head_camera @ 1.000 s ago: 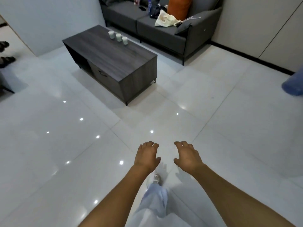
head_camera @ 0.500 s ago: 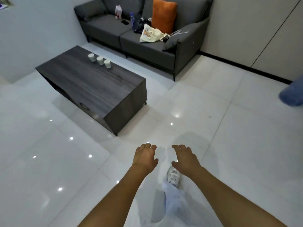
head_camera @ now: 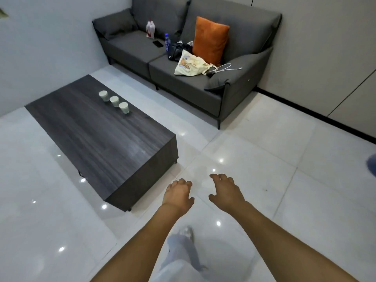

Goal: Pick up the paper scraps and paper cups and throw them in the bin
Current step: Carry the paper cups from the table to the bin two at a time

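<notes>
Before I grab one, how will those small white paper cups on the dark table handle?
The three small white paper cups look thin-walled, so probably light and easily crushed. They stand upright and close together, so knocking one may tip its neighbour.

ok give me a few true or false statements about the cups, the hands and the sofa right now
1. Three paper cups stand in a row on the coffee table. True.
2. The left hand holds a paper cup. False: it holds nothing, and its fingers hang loosely curled above the floor.
3. An orange cushion leans on the back of the grey sofa. True.
4. The right hand rests on the coffee table. False: it hangs over the white floor tiles, apart from the table.
5. The cups lie tipped on their sides. False: all three stand upright.
6. A cream tote bag lies on the sofa seat. True.
</notes>
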